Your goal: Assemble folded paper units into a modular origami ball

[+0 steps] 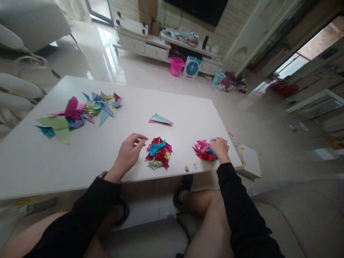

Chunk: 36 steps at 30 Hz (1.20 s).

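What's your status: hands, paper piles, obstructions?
Left hand loosely curled, empty, beside mixed paper pile. Right hand on pink pile, grip unclear. Flat triangles lie farther back, apart.

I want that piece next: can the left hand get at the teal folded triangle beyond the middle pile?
Probably yes: the left hand sits empty beside the mixed-colour pile, and nothing lies between it and the teal folded triangle just beyond.

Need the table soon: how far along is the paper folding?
Done, seemingly: a pink bundle under the right hand and a mixed heap beside the left hand. In hand: the bundle. Left: two flat triangles farther back and the loose pile far left.
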Available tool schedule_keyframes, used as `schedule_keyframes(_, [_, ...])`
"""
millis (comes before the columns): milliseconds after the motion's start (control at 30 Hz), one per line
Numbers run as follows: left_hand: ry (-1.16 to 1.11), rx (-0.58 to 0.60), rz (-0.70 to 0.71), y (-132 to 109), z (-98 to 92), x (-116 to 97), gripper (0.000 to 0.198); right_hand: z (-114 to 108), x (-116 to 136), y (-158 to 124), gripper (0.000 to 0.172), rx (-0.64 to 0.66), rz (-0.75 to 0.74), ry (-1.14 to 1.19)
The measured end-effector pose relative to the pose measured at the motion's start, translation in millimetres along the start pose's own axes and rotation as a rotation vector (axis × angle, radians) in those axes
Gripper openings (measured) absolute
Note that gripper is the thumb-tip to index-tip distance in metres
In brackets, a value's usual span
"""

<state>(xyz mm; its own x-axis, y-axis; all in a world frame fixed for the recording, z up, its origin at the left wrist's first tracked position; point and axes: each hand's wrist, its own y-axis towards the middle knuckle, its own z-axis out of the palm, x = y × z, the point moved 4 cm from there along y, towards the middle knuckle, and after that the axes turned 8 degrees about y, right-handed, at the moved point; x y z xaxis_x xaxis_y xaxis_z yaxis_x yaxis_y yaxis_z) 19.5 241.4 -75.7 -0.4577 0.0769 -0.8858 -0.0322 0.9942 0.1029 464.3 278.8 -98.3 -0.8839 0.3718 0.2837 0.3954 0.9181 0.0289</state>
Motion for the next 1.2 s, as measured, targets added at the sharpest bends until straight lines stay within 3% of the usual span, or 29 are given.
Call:
schedule_keyframes(167, [0.078, -0.006, -0.012, 4, -2.1, 7, 0.021, 9, -35, 7, 0.043, 0.091, 0.110, -0.050])
schedule_keyframes(333, [0.118, 0.011, 0.006, 7, 4.3, 5, 0.019, 12, -33, 11, 0.048, 0.165, 0.115, -0.085])
schedule_keyframes(633, [0.105, 0.038, 0.014, 4, 11.4, 1, 0.016, -3, -22, 5, 0.047, 0.125, 0.120, -0.080])
schedule_keyframes(767, [0.072, 0.046, 0.016, 0, 11.0, -7, 0.014, -12, 14, -6, 0.034, -0.084, -0.071, 0.096])
schedule_keyframes(867, [0.062, 0.035, 0.020, 1, 10.2, -9, 0.013, -10, 54, -23, 0.035, -0.151, -0.286, 0.277])
schedule_keyframes(1000, [0.006, 0.012, -0.062, 1, 8.2, -2, 0.039, -1, 109, -54, 0.056, -0.097, -0.531, 0.417])
schedule_keyframes(1067, [-0.031, 0.008, -0.102, -1, 7.2, 2, 0.050, 6, 133, -71, 0.058, -0.048, -0.595, 0.456])
schedule_keyframes(1200, [-0.054, 0.031, -0.099, -4, 9.2, 4, 0.044, 18, 175, -104, 0.060, 0.058, -0.654, 0.532])
